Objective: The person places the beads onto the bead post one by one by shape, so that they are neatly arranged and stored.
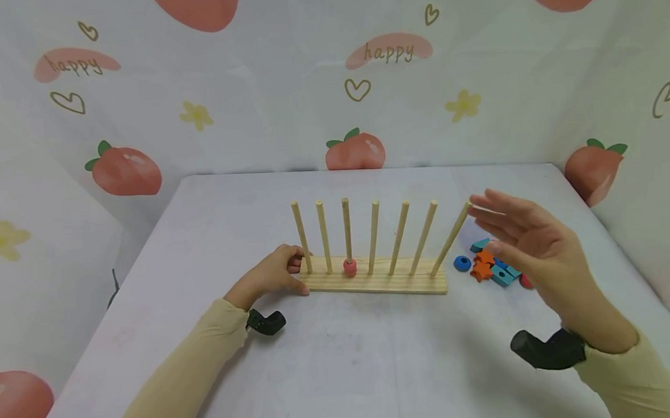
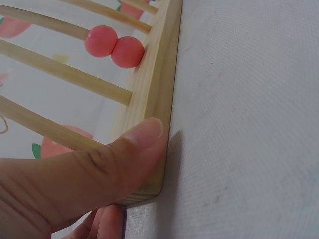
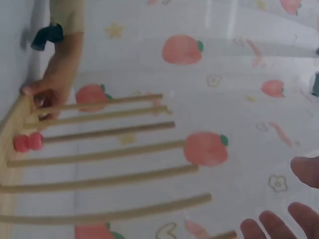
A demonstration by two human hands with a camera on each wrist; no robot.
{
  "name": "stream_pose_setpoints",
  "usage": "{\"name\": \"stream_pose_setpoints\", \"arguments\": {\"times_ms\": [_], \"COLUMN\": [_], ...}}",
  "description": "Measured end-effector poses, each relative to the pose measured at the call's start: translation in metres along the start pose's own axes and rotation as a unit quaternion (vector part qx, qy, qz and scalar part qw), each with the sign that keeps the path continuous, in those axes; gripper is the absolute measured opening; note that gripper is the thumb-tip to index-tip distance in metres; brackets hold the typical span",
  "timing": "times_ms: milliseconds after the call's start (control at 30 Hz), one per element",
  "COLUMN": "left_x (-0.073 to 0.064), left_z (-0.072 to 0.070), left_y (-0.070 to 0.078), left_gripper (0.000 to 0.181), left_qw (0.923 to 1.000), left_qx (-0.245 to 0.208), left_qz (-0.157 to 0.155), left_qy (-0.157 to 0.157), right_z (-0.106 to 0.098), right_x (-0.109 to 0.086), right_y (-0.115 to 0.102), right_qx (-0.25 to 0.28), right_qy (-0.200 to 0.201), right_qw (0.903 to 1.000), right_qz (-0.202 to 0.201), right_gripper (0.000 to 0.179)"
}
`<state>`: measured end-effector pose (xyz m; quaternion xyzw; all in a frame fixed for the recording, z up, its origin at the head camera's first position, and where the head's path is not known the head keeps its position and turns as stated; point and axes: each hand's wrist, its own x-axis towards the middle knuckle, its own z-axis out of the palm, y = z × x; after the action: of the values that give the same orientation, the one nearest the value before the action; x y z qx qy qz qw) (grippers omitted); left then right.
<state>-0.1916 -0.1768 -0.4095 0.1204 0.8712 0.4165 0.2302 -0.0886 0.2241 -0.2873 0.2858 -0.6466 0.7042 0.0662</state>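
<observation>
Rack (image 1: 373, 283) of pale wood is standing on the grey table (image 1: 343, 372), its seven pegs rising in a row from a flat base, and the left hand (image 1: 273, 275) is gripping the base's left end: the thumb (image 2: 134, 142) is pressing along the near edge while the curled fingers are wrapping behind the first peg (image 1: 301, 236). Pink beads (image 1: 350, 267) are sitting at the foot of the third peg, against the base; the left wrist view is showing two of them (image 2: 114, 47) touching one another on that peg. The right hand (image 1: 533, 249) is hovering above the table at the rack's right end, fingers straight and slightly spread, holding nothing, with the fingertips just at the top of the last peg (image 1: 451, 237); whether they are touching it cannot be told. The right wrist view is catching only its fingertips (image 3: 271, 224) at the lower edge, apart from one another, with the pegs stretching across the frame. Below and behind that hand, a small pile of pieces is lying on the table just right of the base: a blue ring (image 1: 462, 263), an orange star (image 1: 482, 265), teal blocks (image 1: 500, 277) and a red piece (image 1: 525, 281) partly hidden by the hand. Both arms are wearing beige sleeves (image 1: 190, 368), each with a black wrist mount (image 1: 266, 322). A strawberry-print cloth (image 1: 329, 89) is hanging behind the table.
</observation>
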Motion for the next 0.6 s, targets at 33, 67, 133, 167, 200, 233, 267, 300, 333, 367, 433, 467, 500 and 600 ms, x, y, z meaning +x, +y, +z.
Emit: {"name": "stream_pose_setpoints", "arguments": {"times_ms": [33,67,133,167,200,233,267,300,333,367,433,467,500,600], "left_x": [0.000,0.000,0.000,0.000,-0.001,-0.001,-0.001,-0.001,-0.001,-0.001,-0.001,-0.001,-0.001,-0.001], "left_z": [0.000,0.000,0.000,0.000,0.000,0.000,0.000,0.000,0.000,0.001,0.001,0.001,0.001,0.002], "left_y": [0.000,0.000,0.001,0.001,0.002,0.002,0.003,0.003,0.003,0.003,0.003,0.003,0.003,0.002], "left_gripper": [0.077,0.077,0.077,0.077,0.076,0.076,0.076,0.076,0.076,0.076,0.075,0.075,0.075,0.075], "left_qw": [1.0000,1.0000,1.0000,1.0000,1.0000,1.0000,1.0000,1.0000,1.0000,1.0000,1.0000,0.9999,0.9999,0.9998], "left_qx": [0.001,0.001,-0.002,-0.002,-0.003,-0.005,-0.006,-0.004,-0.005,-0.005,-0.007,-0.008,-0.009,-0.012], "left_qz": [0.001,0.002,0.003,0.004,0.003,0.003,0.002,0.004,0.004,0.004,0.006,0.008,0.011,0.013], "left_qy": [0.000,0.001,0.000,0.000,-0.001,-0.001,-0.001,-0.002,-0.002,-0.001,-0.002,-0.003,-0.005,-0.006], "right_z": [-0.006,-0.011,-0.021,-0.026,-0.032,-0.037,-0.041,-0.046,-0.050,-0.054,-0.061,-0.063,-0.065,-0.070], "right_x": [-0.002,-0.003,-0.006,-0.008,-0.009,-0.011,-0.012,-0.014,-0.015,-0.017,-0.020,-0.023,-0.025,-0.031], "right_y": [-0.002,-0.004,-0.007,-0.006,-0.005,-0.004,-0.001,0.002,0.006,0.010,0.019,0.023,0.028,0.041], "right_qx": [-0.001,-0.009,-0.011,-0.007,0.000,0.006,0.011,0.015,0.017,0.008,-0.010,-0.026,-0.044,-0.113], "right_qy": [0.018,0.037,0.064,0.071,0.075,0.078,0.077,0.076,0.075,0.077,0.080,0.082,0.083,0.077], "right_qw": [0.9998,0.9992,0.9977,0.9972,0.9970,0.9968,0.9968,0.9969,0.9970,0.9969,0.9961,0.9951,0.9937,0.9843], "right_qz": [0.000,0.008,0.019,0.021,0.020,0.018,0.016,0.014,0.013,0.017,0.034,0.047,0.061,0.112], "right_gripper": [0.057,0.056,0.055,0.055,0.054,0.054,0.054,0.054,0.054,0.054,0.053,0.052,0.052,0.051]}}
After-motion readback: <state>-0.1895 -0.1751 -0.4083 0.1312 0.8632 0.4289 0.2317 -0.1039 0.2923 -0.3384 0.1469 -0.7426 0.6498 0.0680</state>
